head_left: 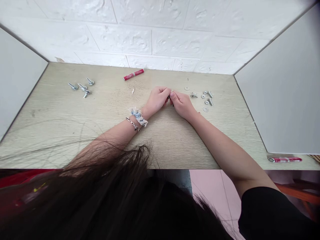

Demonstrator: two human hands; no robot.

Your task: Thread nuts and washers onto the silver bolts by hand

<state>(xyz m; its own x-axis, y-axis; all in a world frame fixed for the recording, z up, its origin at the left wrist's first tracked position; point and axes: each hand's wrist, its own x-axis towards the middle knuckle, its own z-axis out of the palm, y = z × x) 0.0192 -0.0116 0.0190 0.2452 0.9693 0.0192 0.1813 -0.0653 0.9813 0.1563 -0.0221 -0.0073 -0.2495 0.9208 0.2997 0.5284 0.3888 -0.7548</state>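
My left hand (158, 99) and my right hand (182, 104) meet at the middle of the wooden desk (75, 133), fingers curled and pinched together around a small dark metal part (170, 97) that is mostly hidden between the fingertips. My left wrist wears a bracelet and a pale scrunchie. Just right of my right hand lie loose bolts, nuts and washers (207, 96). A single washer (186, 88) lies a little beyond my hands.
Several assembled bolts (82, 87) lie at the far left of the desk. A red tube (133, 74) rests near the white brick wall; another red tube (285, 159) lies at the right front edge. Grey partitions flank both sides. My hair covers the lower view.
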